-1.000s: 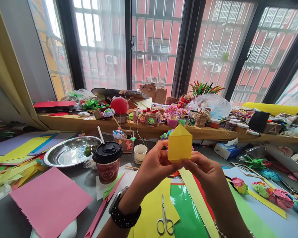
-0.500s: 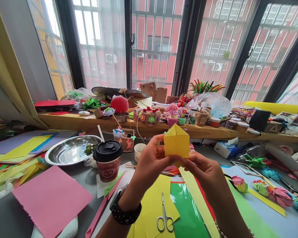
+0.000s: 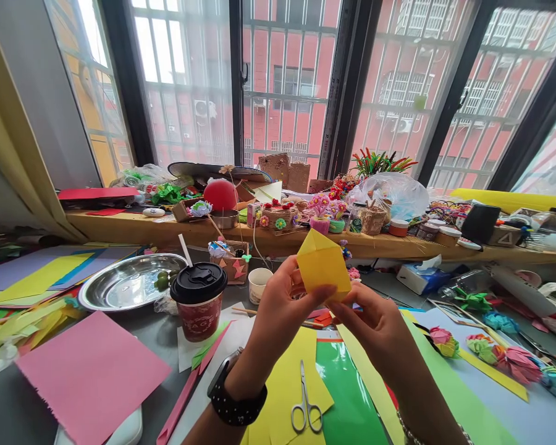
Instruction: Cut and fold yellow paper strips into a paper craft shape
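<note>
Pinching a folded yellow paper piece (image 3: 323, 267), both hands (image 3: 327, 315) are raised above the desk (image 3: 160, 337).
Small silver metal scissors (image 3: 306, 405) are left below.

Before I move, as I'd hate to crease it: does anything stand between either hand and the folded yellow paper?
Nothing visible does: the left hand and right hand both touch the folded yellow paper directly.

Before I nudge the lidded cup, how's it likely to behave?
A high push may tip it: the lidded cup stands upright and narrows toward its base. The straw sticks up, so it could snag. Weight is hard to call, since the black lid hides any contents.
</note>
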Demonstrator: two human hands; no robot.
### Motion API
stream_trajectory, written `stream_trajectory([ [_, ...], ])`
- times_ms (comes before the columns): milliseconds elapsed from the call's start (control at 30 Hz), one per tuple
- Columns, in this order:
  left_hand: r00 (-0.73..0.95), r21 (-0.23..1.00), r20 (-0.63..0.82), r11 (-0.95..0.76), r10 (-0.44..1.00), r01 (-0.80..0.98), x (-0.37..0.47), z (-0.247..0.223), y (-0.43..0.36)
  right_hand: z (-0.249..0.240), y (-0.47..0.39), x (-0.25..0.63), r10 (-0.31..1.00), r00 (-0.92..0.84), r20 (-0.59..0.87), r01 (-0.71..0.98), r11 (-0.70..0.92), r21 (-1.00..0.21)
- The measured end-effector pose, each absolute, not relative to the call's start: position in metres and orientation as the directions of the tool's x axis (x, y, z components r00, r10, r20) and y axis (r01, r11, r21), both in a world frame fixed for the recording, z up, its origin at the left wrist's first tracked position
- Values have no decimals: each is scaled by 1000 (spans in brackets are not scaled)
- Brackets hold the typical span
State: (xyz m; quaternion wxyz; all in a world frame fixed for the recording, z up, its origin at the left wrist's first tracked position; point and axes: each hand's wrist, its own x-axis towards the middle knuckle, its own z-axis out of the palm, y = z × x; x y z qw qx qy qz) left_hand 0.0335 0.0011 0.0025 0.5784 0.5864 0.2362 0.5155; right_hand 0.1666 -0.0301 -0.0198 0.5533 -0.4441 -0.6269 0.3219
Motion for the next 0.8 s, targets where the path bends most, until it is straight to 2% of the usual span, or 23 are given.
stream_trajectory([
  [200, 354, 927, 340, -247, 871, -283, 32, 3, 2, -20, -30, 169, 931, -40, 364, 184, 364, -913],
  [367, 203, 926, 375, -356, 904, -124, 33, 0, 0, -20, -30, 167, 937, -24, 350, 197, 347, -917],
  [500, 130, 915, 402, -392, 906, -93, 34, -1, -1, -21, -28, 166, 932, -12, 363, 180, 359, -916],
  [633, 166, 917, 397, -382, 903, -115, 34, 1, -1, -20, -29, 165, 914, 12, 406, 145, 400, -905],
  [800, 305, 935, 338, -283, 890, -211, 33, 2, -2, -17, -34, 165, 876, 68, 477, 211, 455, -865],
])
